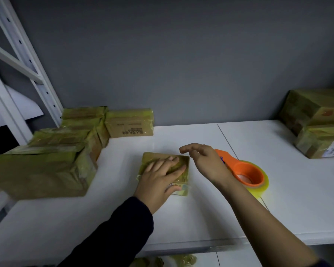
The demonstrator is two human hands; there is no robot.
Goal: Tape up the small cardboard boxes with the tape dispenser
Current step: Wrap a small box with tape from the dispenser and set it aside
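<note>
A small cardboard box point(183, 159) wrapped in yellowish tape lies on the white table point(201, 214) near the middle. My left hand point(159, 179) lies flat on its top with straight fingers, thumb along the near side. My right hand point(202, 158) hovers just right of the box with loosely spread fingers, holding nothing. Behind that wrist lies the orange tape dispenser point(247, 171) with its roll of yellowish clear tape, resting on the table.
Several taped boxes point(52, 157) are stacked at the left, one more box point(129, 123) at the back by the grey wall. Two larger taped boxes point(316, 120) stand at the right. A white shelf frame point(27, 60) rises at the far left.
</note>
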